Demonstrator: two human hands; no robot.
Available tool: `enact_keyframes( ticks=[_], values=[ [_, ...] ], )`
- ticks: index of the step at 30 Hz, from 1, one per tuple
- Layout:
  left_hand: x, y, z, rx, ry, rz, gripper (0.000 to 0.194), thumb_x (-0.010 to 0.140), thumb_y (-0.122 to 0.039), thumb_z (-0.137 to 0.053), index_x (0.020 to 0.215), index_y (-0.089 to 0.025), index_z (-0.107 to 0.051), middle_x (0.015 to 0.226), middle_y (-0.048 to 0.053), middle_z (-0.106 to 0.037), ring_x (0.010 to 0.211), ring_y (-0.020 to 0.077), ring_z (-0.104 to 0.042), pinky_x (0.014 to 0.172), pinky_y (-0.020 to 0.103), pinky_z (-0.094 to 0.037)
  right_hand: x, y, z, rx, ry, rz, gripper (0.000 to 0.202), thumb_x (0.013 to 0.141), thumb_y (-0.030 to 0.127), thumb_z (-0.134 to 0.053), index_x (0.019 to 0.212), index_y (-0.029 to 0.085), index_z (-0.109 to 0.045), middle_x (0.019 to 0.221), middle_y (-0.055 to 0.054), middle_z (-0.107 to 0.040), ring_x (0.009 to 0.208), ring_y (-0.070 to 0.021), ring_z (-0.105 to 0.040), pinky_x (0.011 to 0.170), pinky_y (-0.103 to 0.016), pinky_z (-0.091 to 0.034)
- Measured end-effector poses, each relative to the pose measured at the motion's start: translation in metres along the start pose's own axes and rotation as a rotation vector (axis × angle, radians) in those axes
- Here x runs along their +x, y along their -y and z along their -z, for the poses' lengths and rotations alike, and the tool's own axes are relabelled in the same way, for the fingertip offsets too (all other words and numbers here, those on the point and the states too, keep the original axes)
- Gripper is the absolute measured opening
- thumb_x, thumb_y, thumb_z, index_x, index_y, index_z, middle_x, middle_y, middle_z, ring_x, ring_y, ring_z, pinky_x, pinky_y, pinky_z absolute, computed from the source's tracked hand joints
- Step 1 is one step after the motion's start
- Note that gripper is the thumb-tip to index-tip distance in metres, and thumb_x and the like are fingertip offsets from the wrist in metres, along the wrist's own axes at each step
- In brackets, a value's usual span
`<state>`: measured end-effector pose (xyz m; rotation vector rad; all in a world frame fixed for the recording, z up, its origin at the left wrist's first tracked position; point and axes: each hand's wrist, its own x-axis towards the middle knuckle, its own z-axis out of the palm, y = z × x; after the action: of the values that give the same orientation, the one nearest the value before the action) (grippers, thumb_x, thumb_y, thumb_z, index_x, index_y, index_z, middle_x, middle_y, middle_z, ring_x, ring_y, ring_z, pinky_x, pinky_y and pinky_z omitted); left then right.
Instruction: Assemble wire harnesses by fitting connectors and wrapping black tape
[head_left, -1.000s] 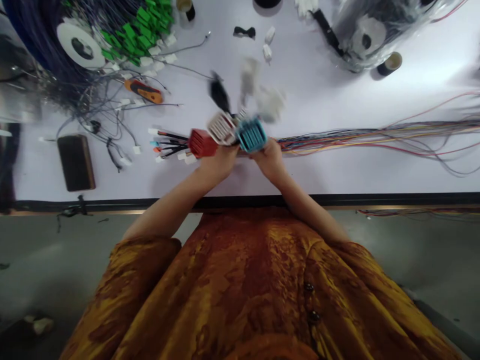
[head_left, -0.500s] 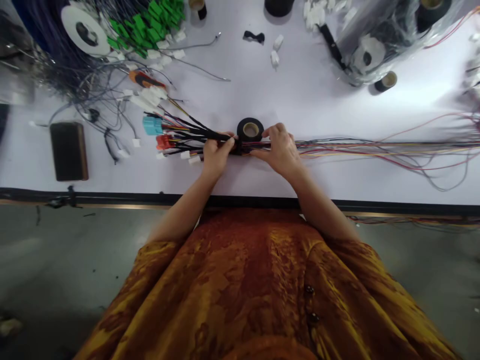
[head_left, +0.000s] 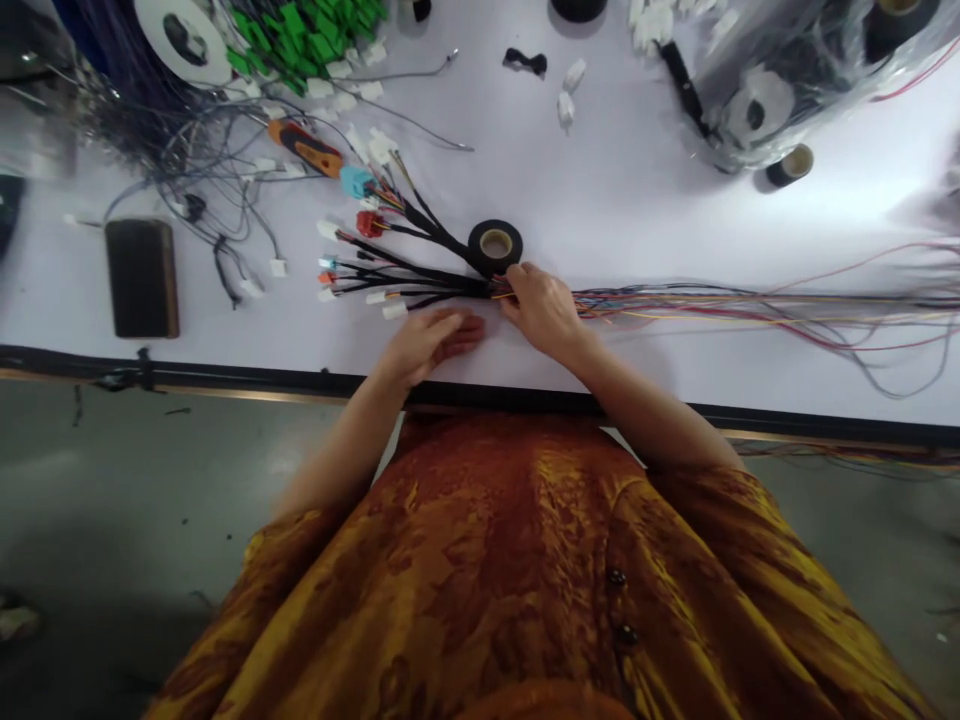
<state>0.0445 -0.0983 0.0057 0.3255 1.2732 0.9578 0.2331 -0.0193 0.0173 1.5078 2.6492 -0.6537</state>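
Note:
A wire harness (head_left: pixel 442 283) lies across the white table, its black-taped branches fanning out left to connectors. Among these are a light blue connector (head_left: pixel 357 181) and a red connector (head_left: pixel 369 223). My right hand (head_left: pixel 541 308) is closed around the bundle where the taped branches meet the loose coloured wires (head_left: pixel 660 295). A roll of black tape (head_left: pixel 495 246) rests just behind the bundle, close to my right fingertips. My left hand (head_left: pixel 433 345) is off the harness, in front of the branches, with its fingers stretched out and nothing in it.
An orange-handled tool (head_left: pixel 306 148) lies behind the connectors, near green connectors (head_left: pixel 307 40) and tangled grey wires. At left is a dark rectangular case (head_left: pixel 141 278). Plastic-wrapped rolls (head_left: pixel 757 105) and a small tape core (head_left: pixel 790 165) sit at back right. The table's black edge (head_left: pixel 510 397) runs before me.
My left hand has let go of the bundle and drawn back toward me. The branches have spread apart, the blue and red connectors shifting back and right. My right hand has closed on the wires.

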Motion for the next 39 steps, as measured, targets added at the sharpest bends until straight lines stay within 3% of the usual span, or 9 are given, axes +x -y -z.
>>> enact_keyframes(
  ticks=[2,5,9,16,21,24,30,35,39],
  values=[
    [0.002,0.007,-0.009,-0.116,0.011,0.014,0.004,0.087,-0.017,-0.072,0.087,-0.013,-0.071,0.095,0.011,-0.078,0.086,0.018,-0.076,0.073,0.026,-0.061,0.0,0.002,0.006,0.047,0.08,-0.017,0.029,0.092,0.024,-0.05,0.118,0.015,-0.061,0.109,-0.015,-0.072,0.091,-0.0273,-0.063,0.075,-0.035,-0.042],
    [0.016,0.014,-0.022,-0.238,-0.04,-0.08,0.009,0.086,-0.013,-0.074,0.079,-0.015,-0.07,0.082,0.005,-0.075,0.077,0.013,-0.072,0.071,0.022,-0.059,-0.003,0.004,0.016,0.106,0.152,-0.008,0.027,0.092,0.03,-0.054,0.114,0.017,-0.062,0.106,-0.013,-0.074,0.087,-0.0257,-0.064,0.072,-0.033,-0.04],
    [0.03,0.012,-0.031,-0.266,-0.034,-0.164,0.01,0.084,-0.011,-0.076,0.078,-0.015,-0.069,0.076,0.0,-0.07,0.065,0.0072,-0.065,0.067,0.019,-0.055,-0.008,0.006,0.019,0.131,0.102,-0.017,0.031,0.098,0.043,-0.052,0.113,0.017,-0.063,0.106,-0.013,-0.074,0.088,-0.0258,-0.066,0.071,-0.033,-0.04],
    [0.032,-0.004,-0.023,-0.129,0.078,-0.233,0.021,0.075,-0.009,-0.081,0.088,-0.019,-0.069,0.076,-0.003,-0.065,0.064,0.0064,-0.061,0.058,0.017,-0.047,-0.014,0.003,0.02,0.138,0.078,0.059,0.029,0.104,0.039,-0.044,0.117,0.018,-0.061,0.103,-0.009,-0.075,0.087,-0.0222,-0.066,0.069,-0.03,-0.036],
    [0.032,-0.011,-0.016,-0.097,0.243,-0.214,0.023,0.07,-0.012,-0.084,0.086,-0.02,-0.07,0.079,-0.002,-0.062,0.059,0.0056,-0.055,0.054,0.018,-0.045,-0.015,0.0,0.02,0.133,0.097,0.106,0.031,0.106,0.04,-0.041,0.114,0.018,-0.062,0.101,-0.009,-0.075,0.086,-0.0212,-0.066,0.069,-0.031,-0.034],
    [0.032,-0.012,-0.017,-0.067,0.211,-0.206,0.023,0.069,-0.016,-0.086,0.086,-0.02,-0.071,0.077,-0.002,-0.062,0.057,0.0062,-0.055,0.053,0.019,-0.046,-0.015,0.001,0.019,0.131,0.089,0.085,0.032,0.106,0.04,-0.041,0.114,0.018,-0.062,0.101,-0.009,-0.075,0.085,-0.0209,-0.066,0.068,-0.03,-0.034],
    [0.027,-0.008,-0.019,-0.03,0.219,-0.321,0.029,0.066,-0.029,-0.091,0.085,-0.024,-0.069,0.066,-0.004,-0.058,0.057,0.0081,-0.056,0.055,0.02,-0.047,-0.015,-0.001,0.023,0.157,0.025,0.118,0.032,0.105,0.041,-0.04,0.11,0.02,-0.065,0.1,-0.006,-0.074,0.084,-0.0195,-0.065,0.067,-0.03,-0.032],
    [0.025,-0.006,-0.018,0.144,0.119,-0.358,0.026,0.069,-0.021,-0.086,0.09,-0.025,-0.07,0.083,-0.001,-0.068,0.069,0.011,-0.061,0.069,0.025,-0.051,-0.011,-0.007,0.023,0.193,0.049,0.161,0.03,0.104,0.04,-0.043,0.105,0.021,-0.066,0.094,-0.004,-0.073,0.082,-0.0193,-0.063,0.067,-0.03,-0.032],
    [0.029,-0.002,-0.02,0.156,0.079,-0.395,0.02,0.074,-0.021,-0.083,0.088,-0.024,-0.069,0.073,-0.003,-0.063,0.065,0.0109,-0.058,0.07,0.026,-0.049,-0.009,-0.001,0.022,0.17,0.052,0.123,0.03,0.105,0.041,-0.042,0.106,0.021,-0.066,0.096,-0.005,-0.073,0.084,-0.02,-0.064,0.068,-0.03,-0.033]
  ],
)
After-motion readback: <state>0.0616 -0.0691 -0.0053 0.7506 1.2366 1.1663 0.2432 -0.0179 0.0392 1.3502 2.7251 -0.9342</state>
